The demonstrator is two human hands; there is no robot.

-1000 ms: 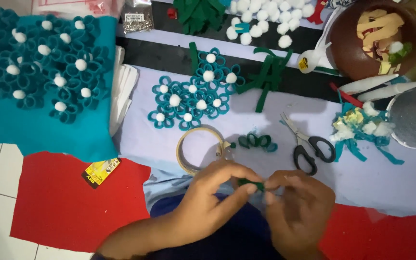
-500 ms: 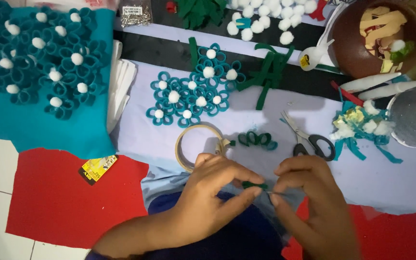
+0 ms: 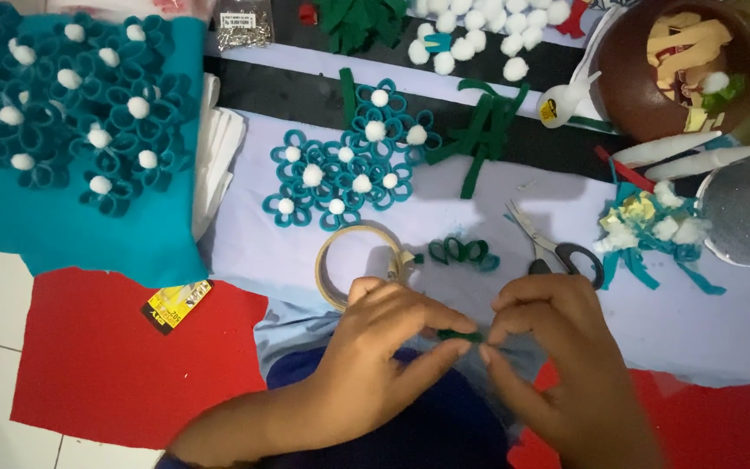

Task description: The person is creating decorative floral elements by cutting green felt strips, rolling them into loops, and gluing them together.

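fingertips (image 3: 455, 346) of both my hands meet over a small dark green felt piece (image 3: 460, 335), pinched shut on it from either side. my left hand (image 3: 375, 347) comes in from the lower left with thumb and forefinger closed on the left end of the piece; my right hand (image 3: 557, 347) comes from the lower right, its fingers curled in tight on the right end. only a short strip of the green shows between the tips, so i cannot tell its full shape. it sits low in the middle of the view, above my dark blue lap, just below the pale lilac sheet (image 3: 687, 321).

on that sheet, just beyond my left hand, lies a wooden embroidery hoop (image 3: 332, 269), and beside it a little cluster of looped teal felt petals (image 3: 462, 252). scissors (image 3: 557, 247) with black handles lie just past my right hand. further up sits a bunch of teal felt flowers (image 3: 345, 174) with white pompom centres, and next to it a bundle of dark green felt strips (image 3: 483, 130). to the far left, more such flowers rest on a teal felt sheet (image 3: 71, 234). a red felt sheet (image 3: 106, 356) covers the tiled floor at lower left, with a small yellow packet (image 3: 175, 304) on its edge. a brown bowl (image 3: 644, 87) stands at upper right.
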